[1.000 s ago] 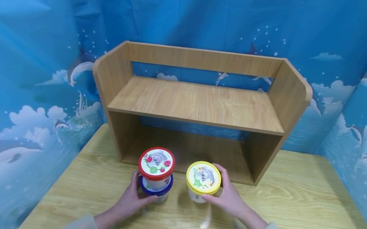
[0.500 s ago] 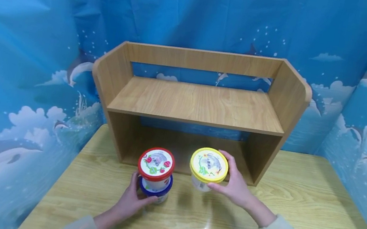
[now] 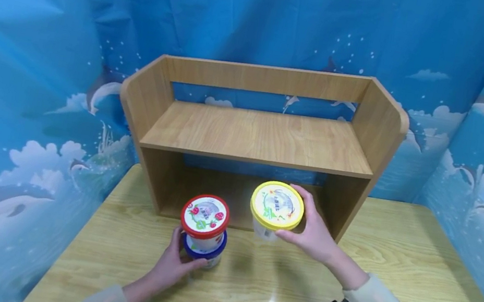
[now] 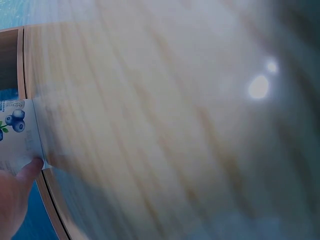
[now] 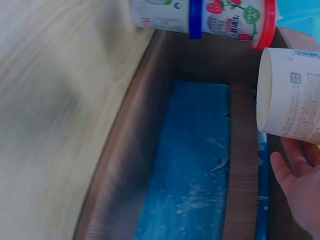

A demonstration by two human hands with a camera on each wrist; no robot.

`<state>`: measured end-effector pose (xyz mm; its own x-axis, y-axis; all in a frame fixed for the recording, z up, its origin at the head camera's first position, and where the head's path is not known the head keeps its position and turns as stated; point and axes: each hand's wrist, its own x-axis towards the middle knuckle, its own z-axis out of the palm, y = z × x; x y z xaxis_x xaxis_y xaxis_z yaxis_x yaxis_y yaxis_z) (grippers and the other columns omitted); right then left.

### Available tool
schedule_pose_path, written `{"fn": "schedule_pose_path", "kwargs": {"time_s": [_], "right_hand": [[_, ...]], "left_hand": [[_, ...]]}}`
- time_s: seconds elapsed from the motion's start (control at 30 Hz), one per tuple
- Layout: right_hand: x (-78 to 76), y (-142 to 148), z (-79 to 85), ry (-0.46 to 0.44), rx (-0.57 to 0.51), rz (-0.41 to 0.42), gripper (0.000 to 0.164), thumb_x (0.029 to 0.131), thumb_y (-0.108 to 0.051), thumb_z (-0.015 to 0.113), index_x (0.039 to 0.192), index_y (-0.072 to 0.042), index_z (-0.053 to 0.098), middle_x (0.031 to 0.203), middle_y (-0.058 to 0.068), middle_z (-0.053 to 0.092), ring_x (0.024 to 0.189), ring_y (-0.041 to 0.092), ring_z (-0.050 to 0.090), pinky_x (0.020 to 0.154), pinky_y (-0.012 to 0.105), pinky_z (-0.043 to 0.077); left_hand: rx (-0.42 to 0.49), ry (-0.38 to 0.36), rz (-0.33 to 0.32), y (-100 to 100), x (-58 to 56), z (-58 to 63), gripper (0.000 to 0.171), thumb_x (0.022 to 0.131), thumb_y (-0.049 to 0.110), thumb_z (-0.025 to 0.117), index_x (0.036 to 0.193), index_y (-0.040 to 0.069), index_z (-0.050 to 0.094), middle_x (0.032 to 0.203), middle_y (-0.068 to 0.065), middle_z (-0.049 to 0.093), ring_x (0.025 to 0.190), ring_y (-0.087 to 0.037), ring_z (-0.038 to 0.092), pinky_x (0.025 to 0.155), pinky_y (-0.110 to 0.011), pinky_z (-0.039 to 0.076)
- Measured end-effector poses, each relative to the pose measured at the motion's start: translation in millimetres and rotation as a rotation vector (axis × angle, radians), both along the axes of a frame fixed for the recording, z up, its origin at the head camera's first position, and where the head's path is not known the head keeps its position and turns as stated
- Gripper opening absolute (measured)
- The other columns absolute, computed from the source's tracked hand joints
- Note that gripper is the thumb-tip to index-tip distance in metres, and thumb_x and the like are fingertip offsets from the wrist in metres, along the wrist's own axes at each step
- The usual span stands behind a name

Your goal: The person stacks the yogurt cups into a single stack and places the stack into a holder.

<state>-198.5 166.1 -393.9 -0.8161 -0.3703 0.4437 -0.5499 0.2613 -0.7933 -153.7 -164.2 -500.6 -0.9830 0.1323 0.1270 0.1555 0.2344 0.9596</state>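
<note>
My left hand (image 3: 172, 262) grips a blue-lidded paper tub (image 3: 217, 257) standing on the table, thumb at its near side. Stacked on that one is a red-lidded tub (image 3: 205, 216) with strawberries on its lid. In the left wrist view the blueberry print of the lower tub (image 4: 18, 137) shows beside the thumb. To the right, my right hand (image 3: 311, 236) holds a yellow-lidded tub (image 3: 277, 205) raised off the table, fingers and thumb around its lid edge. The right wrist view shows this tub's white underside and printed wall (image 5: 292, 97).
Behind the tubs stands a two-level wooden shelf (image 3: 254, 134), its lower compartment partly hidden by the lids. The light wood table (image 3: 396, 260) reaches out on both sides. Blue ocean-print curtains (image 3: 264, 12) enclose the back and sides.
My right hand has lifted the yellow-lidded tub off the table, up toward the upper lid's height and beyond. My left hand and the stack have stayed in place.
</note>
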Motion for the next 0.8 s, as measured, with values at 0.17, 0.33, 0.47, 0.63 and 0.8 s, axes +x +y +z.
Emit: {"fn": "schedule_pose_path", "kwargs": {"time_s": [0.17, 0.33, 0.47, 0.63, 0.8], "right_hand": [[-3.2, -5.3, 13.5, 0.019, -0.012, 0.029, 0.096, 0.073, -0.011, 0.084, 0.148, -0.006, 0.024, 0.143, 0.013, 0.040, 0.130, 0.030, 0.038, 0.106, 0.061, 0.028], [-5.6, -12.9, 23.9, 0.026, -0.016, 0.049, 0.095, 0.075, -0.018, 0.083, 0.148, -0.007, 0.023, 0.143, 0.014, 0.040, 0.131, 0.032, 0.037, 0.107, 0.065, 0.025], [-8.4, -21.3, 30.5, 0.034, -0.026, 0.068, 0.095, 0.079, -0.031, 0.081, 0.149, -0.009, 0.021, 0.145, 0.014, 0.038, 0.133, 0.032, 0.035, 0.107, 0.067, 0.022], [-12.2, -34.4, 39.4, 0.036, -0.032, 0.086, 0.098, 0.080, -0.050, 0.076, 0.150, -0.012, 0.020, 0.147, 0.012, 0.037, 0.135, 0.030, 0.033, 0.109, 0.065, 0.021], [-15.1, -47.8, 47.8, 0.002, -0.056, 0.096, 0.101, 0.078, -0.056, 0.075, 0.150, -0.012, 0.020, 0.147, 0.010, 0.036, 0.136, 0.028, 0.033, 0.112, 0.061, 0.020]], "left_hand": [[-0.003, 0.005, -0.001, -0.2, -0.1, 0.3, 0.095, 0.078, 0.012, 0.082, 0.147, 0.005, 0.017, 0.142, -0.033, 0.037, 0.131, -0.049, 0.036, 0.100, -0.049, 0.045], [0.021, 0.005, -0.009, 0.0, 0.5, 0.7, 0.094, 0.078, 0.009, 0.082, 0.147, 0.005, 0.017, 0.142, -0.035, 0.035, 0.131, -0.050, 0.035, 0.098, -0.047, 0.047], [0.023, 0.012, -0.010, 0.0, 0.2, 0.3, 0.094, 0.078, 0.007, 0.081, 0.146, 0.005, 0.017, 0.142, -0.035, 0.034, 0.130, -0.051, 0.035, 0.097, -0.046, 0.048], [0.014, 0.014, -0.004, -0.1, 0.3, 0.4, 0.093, 0.077, 0.007, 0.082, 0.145, 0.004, 0.018, 0.141, -0.036, 0.035, 0.129, -0.052, 0.037, 0.096, -0.047, 0.048], [0.019, 0.023, -0.011, 0.5, 0.3, 0.6, 0.092, 0.077, 0.007, 0.082, 0.144, 0.003, 0.019, 0.141, -0.037, 0.035, 0.129, -0.053, 0.036, 0.096, -0.049, 0.048]]}}
